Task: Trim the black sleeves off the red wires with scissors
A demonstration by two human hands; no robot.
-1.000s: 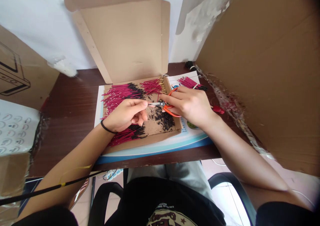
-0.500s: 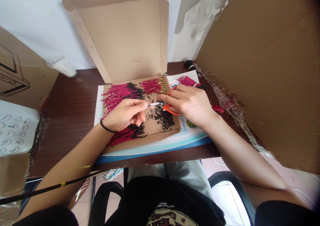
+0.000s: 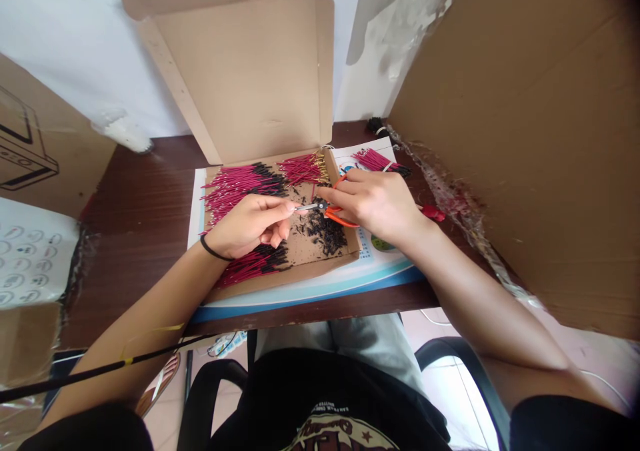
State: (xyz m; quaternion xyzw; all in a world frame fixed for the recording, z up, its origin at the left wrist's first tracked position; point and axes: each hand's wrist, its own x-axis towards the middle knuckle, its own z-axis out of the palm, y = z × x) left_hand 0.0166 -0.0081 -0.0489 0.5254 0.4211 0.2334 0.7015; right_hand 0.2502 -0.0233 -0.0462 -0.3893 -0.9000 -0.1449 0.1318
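Note:
My right hand (image 3: pixel 385 201) is wrapped round the orange handles of a pair of scissors (image 3: pixel 341 220), whose blades point left. At the blade tips, the thumb and forefinger of my left hand (image 3: pixel 255 224) are pinched together; what they hold is too small or hidden to make out. Both hands are over a shallow cardboard box (image 3: pixel 300 258). Red wires with black ends (image 3: pixel 240 183) lie in its left part, partly covered by my left hand. Small black scraps (image 3: pixel 327 234) are heaped at its right, below the scissors.
Red wires with gold-coloured ends (image 3: pixel 303 169) lie at the back of the box. Its raised lid (image 3: pixel 245 78) stands behind. A tied bundle of red wires (image 3: pixel 375 160) rests to the right. A large cardboard box (image 3: pixel 530 138) walls off the right side.
The whole view has shifted very slightly. Both hands and the scissors keep nearly the same place and grip.

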